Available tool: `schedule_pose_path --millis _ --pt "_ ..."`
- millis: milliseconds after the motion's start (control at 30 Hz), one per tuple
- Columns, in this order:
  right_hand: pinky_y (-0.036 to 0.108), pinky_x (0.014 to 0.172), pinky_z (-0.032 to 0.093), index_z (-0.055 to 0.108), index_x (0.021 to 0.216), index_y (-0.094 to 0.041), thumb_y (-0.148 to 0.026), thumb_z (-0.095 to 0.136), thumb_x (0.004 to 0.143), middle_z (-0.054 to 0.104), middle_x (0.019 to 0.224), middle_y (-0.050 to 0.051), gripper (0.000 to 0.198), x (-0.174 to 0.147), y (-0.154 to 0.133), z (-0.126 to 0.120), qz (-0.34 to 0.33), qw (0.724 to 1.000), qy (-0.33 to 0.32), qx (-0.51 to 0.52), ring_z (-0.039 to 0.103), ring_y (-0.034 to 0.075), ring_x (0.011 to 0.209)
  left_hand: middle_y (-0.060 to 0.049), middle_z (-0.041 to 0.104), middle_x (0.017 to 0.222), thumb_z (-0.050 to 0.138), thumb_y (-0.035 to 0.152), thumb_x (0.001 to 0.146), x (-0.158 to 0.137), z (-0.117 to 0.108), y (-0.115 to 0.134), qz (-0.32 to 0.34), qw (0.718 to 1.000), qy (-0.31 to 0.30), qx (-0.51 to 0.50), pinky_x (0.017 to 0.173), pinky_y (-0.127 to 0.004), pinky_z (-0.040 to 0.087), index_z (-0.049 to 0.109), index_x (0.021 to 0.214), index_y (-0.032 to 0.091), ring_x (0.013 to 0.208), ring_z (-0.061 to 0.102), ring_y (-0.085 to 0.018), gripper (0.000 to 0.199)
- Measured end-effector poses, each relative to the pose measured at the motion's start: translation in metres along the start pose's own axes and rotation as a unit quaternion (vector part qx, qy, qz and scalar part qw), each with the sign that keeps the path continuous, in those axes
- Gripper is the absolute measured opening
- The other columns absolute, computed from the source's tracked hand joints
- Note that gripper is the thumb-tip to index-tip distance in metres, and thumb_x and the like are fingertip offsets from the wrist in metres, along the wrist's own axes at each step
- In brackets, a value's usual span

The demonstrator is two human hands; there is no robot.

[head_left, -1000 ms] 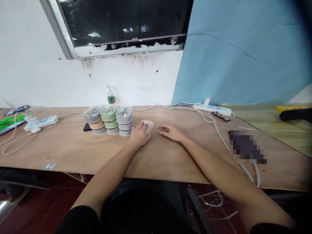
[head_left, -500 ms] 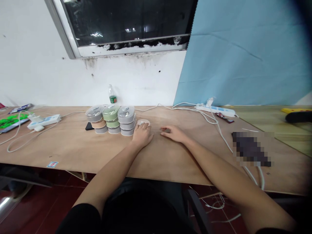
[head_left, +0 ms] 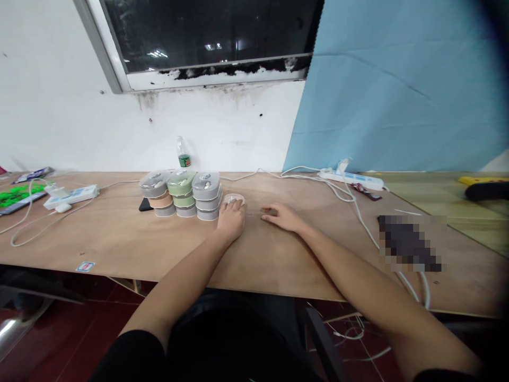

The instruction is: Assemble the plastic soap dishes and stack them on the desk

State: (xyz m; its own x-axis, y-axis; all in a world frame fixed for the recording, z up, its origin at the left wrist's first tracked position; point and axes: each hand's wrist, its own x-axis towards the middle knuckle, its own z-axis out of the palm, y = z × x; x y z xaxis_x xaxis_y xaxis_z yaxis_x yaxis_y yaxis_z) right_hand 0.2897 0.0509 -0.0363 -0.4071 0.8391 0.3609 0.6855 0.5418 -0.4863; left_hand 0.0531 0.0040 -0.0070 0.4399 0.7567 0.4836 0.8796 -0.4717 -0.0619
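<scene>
My left hand (head_left: 232, 216) lies over a small clear round container (head_left: 234, 198), its fingers bent down onto the near rim. White bits show inside the container, but my fingertips are partly hidden. To the right, my right hand (head_left: 279, 216) rests near the table surface, thumb and fingers apart, with nothing visible between them. Just left of the container stand stacked oval boxes with clear lids: a grey stack (head_left: 207, 206), a green-topped stack (head_left: 183, 201) and a stack with an orange-brown middle box (head_left: 161, 200).
Behind the stacks stands a plastic bottle (head_left: 183, 158). Power strips lie left (head_left: 71, 197) and back right (head_left: 358, 180), with white cables (head_left: 360, 212) trailing. A dark phone-like object (head_left: 145, 205) sits by the stacks; a blurred dark item (head_left: 409, 241) lies right on the wooden table (head_left: 274, 265).
My left thumb has drawn in toward the fingers, and the left hand has turned slightly over the clear container. My right hand stays nearly still. The stacks have not moved.
</scene>
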Motion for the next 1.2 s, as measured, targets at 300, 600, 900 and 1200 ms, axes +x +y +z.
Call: schedule_pose_path --millis 300,600,900,1200 --pt "0.035 0.086 0.049 0.066 0.113 -0.022 -0.039 0.061 0.083 0.071 0.103 0.006 0.035 0.006 -0.008 0.005 0.020 0.999 0.023 -0.023 0.065 0.022 0.095 -0.010 0.050 0.138 0.043 0.031 0.092 -0.001 -0.001 0.003 -0.022 1.000 0.012 -0.018 0.105 -0.046 0.032 0.057 0.121 0.021 0.130 0.041 -0.027 0.034" --pt "0.032 0.086 0.046 0.061 0.119 -0.018 -0.049 0.040 0.094 0.069 0.106 0.010 0.045 0.061 -0.026 0.039 0.078 0.982 0.172 0.008 0.063 0.021 0.096 -0.013 0.028 0.152 0.048 0.048 0.089 -0.002 -0.022 0.020 -0.019 0.998 0.035 -0.043 0.113 -0.052 0.018 0.047 0.133 0.022 0.141 0.019 -0.031 0.052" --pt "0.031 0.084 0.047 0.072 0.090 -0.019 -0.050 0.040 0.093 0.073 0.092 0.006 0.044 0.068 -0.040 0.042 -0.011 0.992 0.062 0.110 0.064 0.020 0.086 -0.017 0.025 0.153 0.042 0.065 0.085 -0.005 -0.007 0.024 -0.069 0.996 0.001 -0.056 0.112 -0.058 0.015 0.036 0.142 0.017 0.141 0.018 -0.035 0.074" --pt "0.033 0.084 0.049 0.069 0.102 -0.020 -0.038 0.059 0.079 0.071 0.098 0.005 0.031 0.064 -0.052 0.044 0.041 0.964 0.146 0.219 0.064 0.020 0.089 -0.016 0.024 0.154 0.040 0.070 0.084 -0.006 -0.013 0.024 -0.049 0.996 0.026 -0.075 0.114 -0.054 0.013 0.033 0.143 0.017 0.142 0.016 -0.034 0.080"
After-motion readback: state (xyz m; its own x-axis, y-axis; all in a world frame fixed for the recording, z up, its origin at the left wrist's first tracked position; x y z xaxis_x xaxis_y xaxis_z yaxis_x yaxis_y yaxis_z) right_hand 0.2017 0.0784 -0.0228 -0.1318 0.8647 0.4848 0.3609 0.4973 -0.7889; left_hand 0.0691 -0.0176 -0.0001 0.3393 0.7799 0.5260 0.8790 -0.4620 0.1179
